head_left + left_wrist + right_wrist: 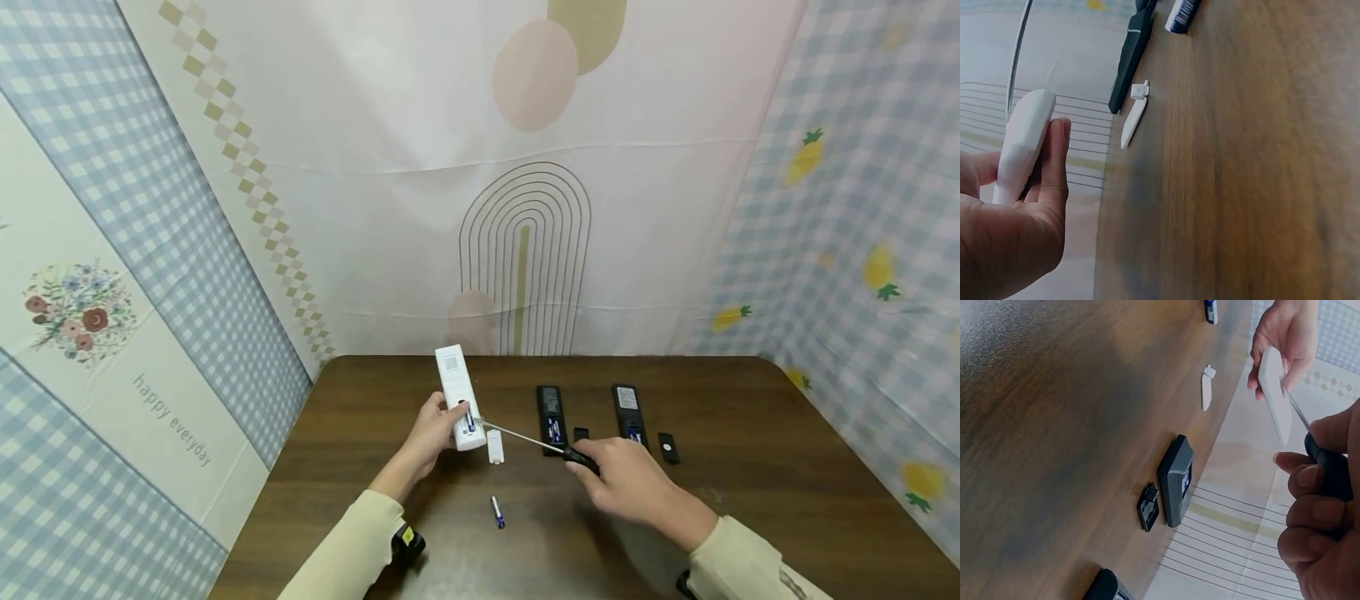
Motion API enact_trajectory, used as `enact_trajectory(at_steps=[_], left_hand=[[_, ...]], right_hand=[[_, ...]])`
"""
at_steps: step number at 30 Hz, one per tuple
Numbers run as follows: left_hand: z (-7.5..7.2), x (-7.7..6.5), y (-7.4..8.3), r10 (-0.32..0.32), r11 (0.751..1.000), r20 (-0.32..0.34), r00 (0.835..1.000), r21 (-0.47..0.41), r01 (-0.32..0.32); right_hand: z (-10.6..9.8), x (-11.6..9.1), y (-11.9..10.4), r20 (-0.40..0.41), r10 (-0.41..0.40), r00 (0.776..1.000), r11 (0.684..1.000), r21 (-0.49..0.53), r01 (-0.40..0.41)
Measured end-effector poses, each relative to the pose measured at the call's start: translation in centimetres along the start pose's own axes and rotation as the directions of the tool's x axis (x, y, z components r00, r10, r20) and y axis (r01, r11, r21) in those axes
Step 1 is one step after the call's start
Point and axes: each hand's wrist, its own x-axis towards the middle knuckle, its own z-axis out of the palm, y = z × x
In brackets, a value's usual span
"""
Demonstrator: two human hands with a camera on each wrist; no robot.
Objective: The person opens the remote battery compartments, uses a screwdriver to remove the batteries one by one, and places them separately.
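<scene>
My left hand [433, 432] grips a white remote control [456, 379], its back turned up and its battery compartment uncovered. A blue-and-silver battery [470, 422] shows in that compartment beside my left thumb. With curled fingers my right hand [626, 477] holds a screwdriver [577, 457] by its black handle. Its thin metal shaft [521, 437] reaches left, the tip right at the compartment's edge. Below the remote, the white battery cover [496, 447] lies on the table. A loose battery [497, 512] lies nearer to me, between my forearms.
Two black remotes, one [551, 414] left of the other [627, 408], lie back-up with batteries showing. Small black covers, one [581, 434] partly behind my right hand and one [668, 447] further right, lie beside them. The brown table [360, 392] ends at a fabric backdrop.
</scene>
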Motion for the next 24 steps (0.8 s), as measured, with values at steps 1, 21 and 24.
enact_trajectory(at_steps=[1, 21, 24], left_hand=[[0.1, 0.1, -0.1, 0.002, 1.000, 0.001, 1.000, 0.000, -0.002], [1.7, 1.2, -0.9, 0.154, 0.931, -0.010, 0.988, 0.337, -0.141], [1.8, 1.2, -1.0, 0.154, 0.914, -0.005, 0.988, 0.380, -0.141]], right_hand=[[0.0, 0.0, 0.0, 0.000, -0.001, 1.000, 1.000, -0.009, 0.001], [-0.4, 1.1, -5.3, -0.010, -0.093, 0.996, 0.896, -0.437, 0.080], [-0.2, 0.9, -5.2, -0.007, -0.072, 0.997, 0.905, -0.421, 0.062]])
